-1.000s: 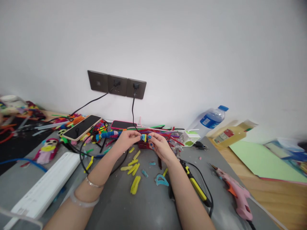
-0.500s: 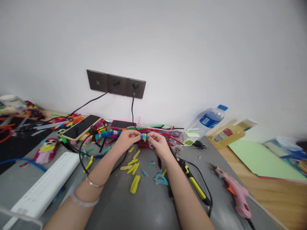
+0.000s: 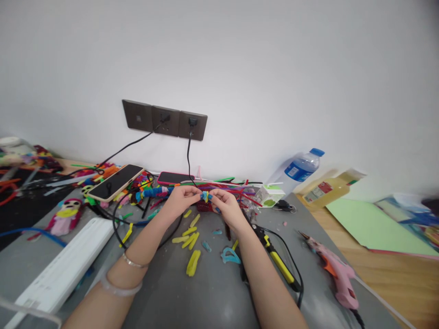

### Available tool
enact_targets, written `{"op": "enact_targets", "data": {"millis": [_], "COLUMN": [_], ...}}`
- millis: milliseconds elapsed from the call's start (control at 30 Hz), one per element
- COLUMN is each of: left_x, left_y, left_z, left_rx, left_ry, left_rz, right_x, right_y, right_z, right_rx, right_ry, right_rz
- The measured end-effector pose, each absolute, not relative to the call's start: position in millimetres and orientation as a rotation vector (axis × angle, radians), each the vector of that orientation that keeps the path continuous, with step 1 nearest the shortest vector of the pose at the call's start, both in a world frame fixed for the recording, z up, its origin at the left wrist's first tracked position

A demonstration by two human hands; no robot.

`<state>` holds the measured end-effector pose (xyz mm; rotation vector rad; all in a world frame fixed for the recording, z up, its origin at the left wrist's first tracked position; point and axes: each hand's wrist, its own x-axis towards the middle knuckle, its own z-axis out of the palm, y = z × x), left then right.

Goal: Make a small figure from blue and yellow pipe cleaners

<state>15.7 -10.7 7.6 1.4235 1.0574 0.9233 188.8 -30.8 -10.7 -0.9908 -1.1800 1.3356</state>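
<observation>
White wall (image 3: 219, 68), grey bench (image 3: 164, 297). Mid-frame, the left hand (image 3: 181, 200) and right hand (image 3: 226, 206) pinch a blue-and-yellow piece (image 3: 206, 196) between them, both grips closed on it, likely to hold it steady.

Two black plugs (image 3: 192, 121) sit in a dark socket panel (image 3: 137, 109) on the wall (image 3: 274, 68). Below lies a pale-rimmed phone (image 3: 116, 182), and a white power strip (image 3: 66, 262) slants across the left of the grey table (image 3: 161, 292). At right are a small green-and-white carton (image 3: 269, 196), a blue-capped bottle (image 3: 300, 170), a yellowish bottle (image 3: 327, 191) and light green paper (image 3: 370, 226)
</observation>
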Motion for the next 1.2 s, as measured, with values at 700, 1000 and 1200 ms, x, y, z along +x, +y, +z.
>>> {"op": "enact_targets", "data": {"millis": [700,1000,1200], "left_x": [14.8,14.6,14.2], "left_y": [-11.1,-11.9,-11.9], "left_z": [8.7,9.3,9.9], "left_rx": [1.451,1.477,1.480], "left_ry": [1.067,1.071,1.070], "left_rz": [0.906,0.895,0.886], "right_x": [190.5,190.2,190.5], "right_y": [-30.8,-32.6,-33.0], "right_z": [-10.1,-5.9,-5.1], "right_rx": [-0.994,-1.046,-1.038], "right_ry": [-1.226,-1.280,-1.295], "right_rz": [1.253,1.233,1.238]}}
